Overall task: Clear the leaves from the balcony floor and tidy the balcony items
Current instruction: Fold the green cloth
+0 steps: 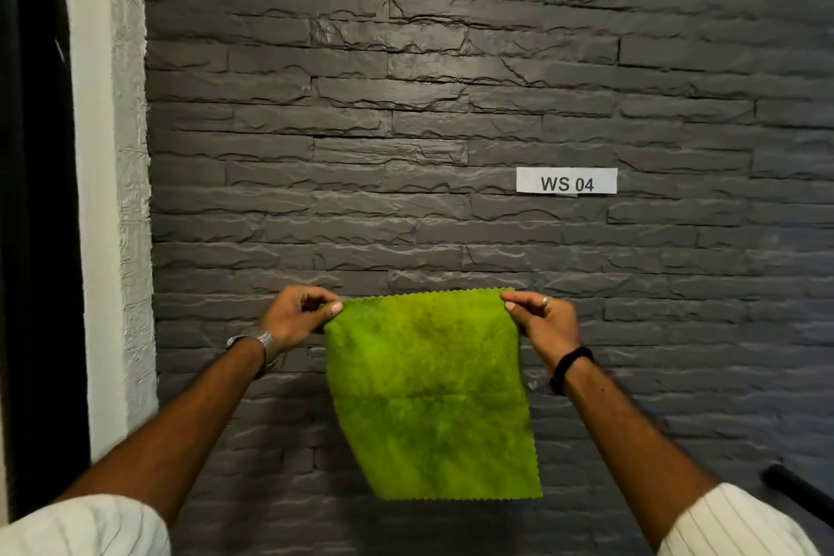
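Green cloth: square, fuzzy microfibre, zigzag-cut edges, hanging flat before a dark grey stacked-stone wall | left hand pinches its top left corner | right hand pinches its top right corner | white label reads "WS 04"

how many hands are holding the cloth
2: the left hand pinches the cloth's top left corner, the right hand pinches its top right corner. None seem hidden.

White ribbed sleeves pushed up; silver watch on left wrist, black band and finger ring on right.
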`<state>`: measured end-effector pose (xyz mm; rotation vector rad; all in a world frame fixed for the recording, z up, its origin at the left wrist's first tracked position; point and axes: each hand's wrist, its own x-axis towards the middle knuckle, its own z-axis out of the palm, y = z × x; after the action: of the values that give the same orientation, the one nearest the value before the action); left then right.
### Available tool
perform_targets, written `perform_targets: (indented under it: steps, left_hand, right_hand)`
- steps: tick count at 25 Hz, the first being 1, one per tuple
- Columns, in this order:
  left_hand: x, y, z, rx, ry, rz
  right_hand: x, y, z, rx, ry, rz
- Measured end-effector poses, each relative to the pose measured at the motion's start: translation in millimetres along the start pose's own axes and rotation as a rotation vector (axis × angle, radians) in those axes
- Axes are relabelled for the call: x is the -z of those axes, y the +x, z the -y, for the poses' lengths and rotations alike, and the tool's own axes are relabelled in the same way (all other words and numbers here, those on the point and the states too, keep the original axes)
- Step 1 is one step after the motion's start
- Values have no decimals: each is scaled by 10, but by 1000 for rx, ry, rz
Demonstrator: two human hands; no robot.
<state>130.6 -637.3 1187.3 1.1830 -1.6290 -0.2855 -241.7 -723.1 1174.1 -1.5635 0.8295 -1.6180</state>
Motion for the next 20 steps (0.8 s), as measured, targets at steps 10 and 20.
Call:
perform_targets:
  steps: [10, 20]
  left_hand:
    - [-56, 321, -113, 43, -71, -241]
    - [-886, 373, -857, 75, -51, -234]
  right_hand:
    - [-71, 233, 79, 138, -42, -115]
    - [-1076, -284, 811, 385, -918, 18]
